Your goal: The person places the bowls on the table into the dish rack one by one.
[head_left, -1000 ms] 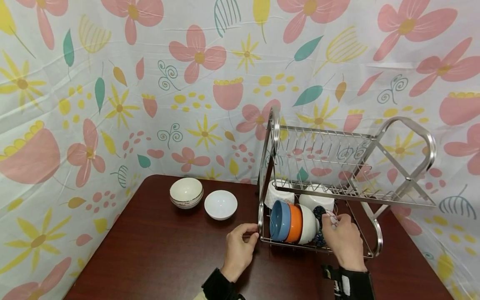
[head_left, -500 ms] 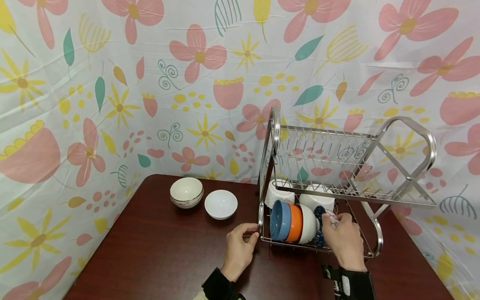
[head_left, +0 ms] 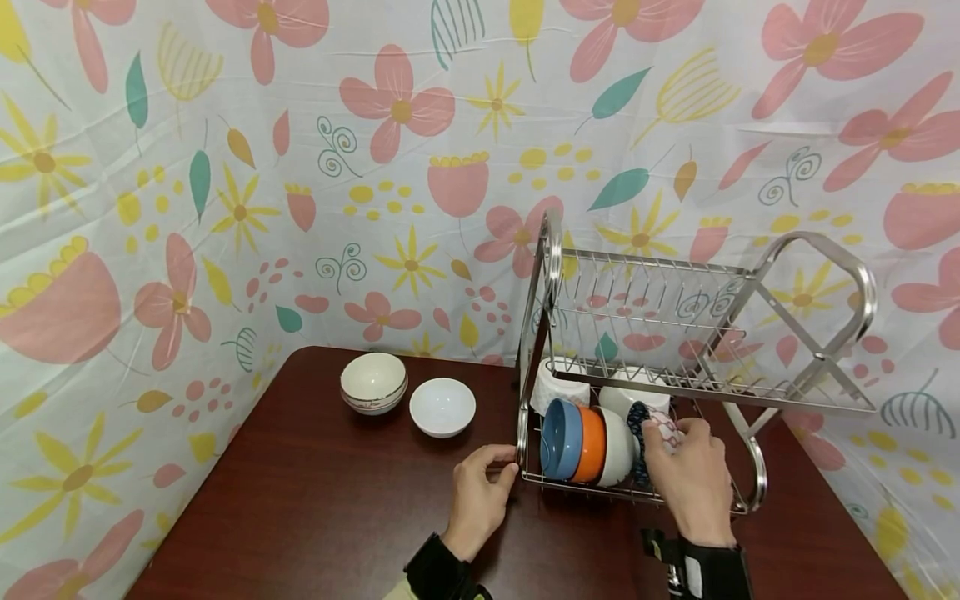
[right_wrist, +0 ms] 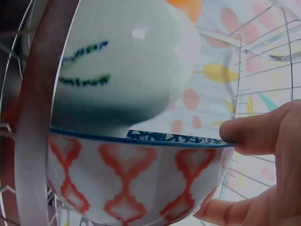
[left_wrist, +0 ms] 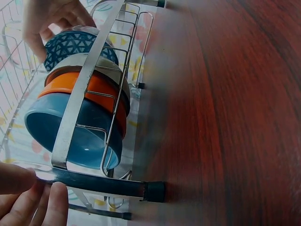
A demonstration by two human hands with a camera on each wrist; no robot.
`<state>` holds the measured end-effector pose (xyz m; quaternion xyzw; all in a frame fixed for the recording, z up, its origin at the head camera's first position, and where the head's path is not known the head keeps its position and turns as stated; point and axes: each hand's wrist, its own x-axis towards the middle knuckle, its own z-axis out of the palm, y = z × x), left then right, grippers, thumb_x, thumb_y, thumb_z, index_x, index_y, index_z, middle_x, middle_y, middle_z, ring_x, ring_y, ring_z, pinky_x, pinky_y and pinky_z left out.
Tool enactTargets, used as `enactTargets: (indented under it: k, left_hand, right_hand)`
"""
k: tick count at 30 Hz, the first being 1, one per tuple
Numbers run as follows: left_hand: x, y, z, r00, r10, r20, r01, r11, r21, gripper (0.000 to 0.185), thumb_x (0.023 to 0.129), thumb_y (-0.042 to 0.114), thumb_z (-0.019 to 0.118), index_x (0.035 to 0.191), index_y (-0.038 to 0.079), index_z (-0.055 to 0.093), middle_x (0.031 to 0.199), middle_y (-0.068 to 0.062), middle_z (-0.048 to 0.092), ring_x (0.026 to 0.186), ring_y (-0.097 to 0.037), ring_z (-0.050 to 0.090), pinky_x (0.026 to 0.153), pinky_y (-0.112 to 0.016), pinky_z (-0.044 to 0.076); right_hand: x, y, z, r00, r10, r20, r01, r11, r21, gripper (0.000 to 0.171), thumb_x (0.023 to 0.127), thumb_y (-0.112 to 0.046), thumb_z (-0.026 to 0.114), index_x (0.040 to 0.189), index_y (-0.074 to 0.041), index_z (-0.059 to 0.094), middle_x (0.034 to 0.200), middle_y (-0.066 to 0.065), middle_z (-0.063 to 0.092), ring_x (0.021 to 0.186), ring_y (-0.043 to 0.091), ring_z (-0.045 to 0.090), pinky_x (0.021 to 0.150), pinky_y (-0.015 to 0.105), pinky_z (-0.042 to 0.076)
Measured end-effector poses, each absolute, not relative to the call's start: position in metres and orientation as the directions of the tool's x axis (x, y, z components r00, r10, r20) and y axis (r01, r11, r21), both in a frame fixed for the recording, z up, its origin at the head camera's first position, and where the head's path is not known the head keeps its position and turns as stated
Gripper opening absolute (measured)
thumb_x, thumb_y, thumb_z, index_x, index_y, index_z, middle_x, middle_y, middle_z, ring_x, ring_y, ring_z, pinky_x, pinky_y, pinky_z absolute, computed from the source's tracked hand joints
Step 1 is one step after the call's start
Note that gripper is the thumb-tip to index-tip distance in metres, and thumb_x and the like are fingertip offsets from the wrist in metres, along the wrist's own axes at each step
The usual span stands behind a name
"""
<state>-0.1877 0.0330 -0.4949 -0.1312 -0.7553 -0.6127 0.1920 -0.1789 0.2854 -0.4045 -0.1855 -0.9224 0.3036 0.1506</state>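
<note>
The patterned bowl stands on edge at the right end of the bowl row in the lower tier of the dish rack, pinched at its rim by the right hand. The left hand grips the rack's front-left post. Judged step: seating or withdrawing this bowl; the next move calls for clearing the wires and the neighbouring white bowl.

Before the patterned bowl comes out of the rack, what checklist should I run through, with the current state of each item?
1. Right hand has a grip on the patterned bowl: ok, thumb on the rim, fingers underneath.
2. Left hand steadies the dish rack: ok, it holds the front left post.
3. Neighbouring white bowl free of the patterned one: not ok, they are nested close together.
4. Upper rack tier leaves room to lift: cannot tell.
5. Bare table in front of the rack for setting down: ok.
</note>
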Motion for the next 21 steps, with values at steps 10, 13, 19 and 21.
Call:
enactTargets:
  k: [10, 13, 19, 21]
  left_hand:
    - [-0.187, 0.033, -0.493, -0.886, -0.038, 0.463, 0.443, 0.228, 0.867, 0.023, 0.082, -0.005, 0.07, 0.1, 0.008, 0.071, 0.092, -0.004, 0.069, 0.082, -0.012, 0.067, 0.069, -0.022, 0.054]
    - [-0.187, 0.032, -0.493, -0.888, -0.033, 0.459, 0.441, 0.225, 0.869, 0.023, 0.082, -0.005, 0.07, 0.101, 0.009, 0.071, 0.093, -0.003, 0.069, 0.082, -0.012, 0.067, 0.07, -0.022, 0.054]
    - [-0.189, 0.032, -0.495, -0.886, -0.038, 0.463, 0.445, 0.215, 0.869, 0.023, 0.082, -0.005, 0.07, 0.101, 0.009, 0.071, 0.092, -0.003, 0.069, 0.082, -0.012, 0.067, 0.069, -0.022, 0.054]
    - [-0.189, 0.032, -0.495, -0.885, -0.04, 0.464, 0.446, 0.215, 0.869, 0.023, 0.082, -0.005, 0.07, 0.101, 0.009, 0.071, 0.092, -0.003, 0.069, 0.082, -0.013, 0.067, 0.069, -0.022, 0.054]
  right_hand:
    - [-0.186, 0.281, -0.414, -0.931, 0.354, 0.09, 0.234, 0.767, -0.597, 0.074, 0.091, -0.06, 0.046, 0.129, 0.003, 0.043, 0.115, 0.034, 0.047, 0.1, 0.049, 0.049, 0.071, 0.056, 0.04]
    - [-0.187, 0.28, -0.416, -0.94, 0.329, 0.086, 0.214, 0.769, -0.602, 0.075, 0.091, -0.061, 0.045, 0.129, 0.004, 0.043, 0.115, 0.034, 0.046, 0.101, 0.048, 0.048, 0.072, 0.057, 0.04]
    - [-0.188, 0.279, -0.415, -0.96, 0.275, 0.057, 0.184, 0.769, -0.612, 0.078, 0.092, -0.061, 0.042, 0.131, 0.007, 0.041, 0.114, 0.033, 0.05, 0.094, 0.042, 0.054, 0.069, 0.048, 0.042]
    - [-0.188, 0.278, -0.415, -0.962, 0.267, 0.053, 0.179, 0.767, -0.616, 0.077, 0.093, -0.06, 0.043, 0.13, 0.007, 0.041, 0.113, 0.033, 0.051, 0.092, 0.041, 0.055, 0.068, 0.047, 0.043]
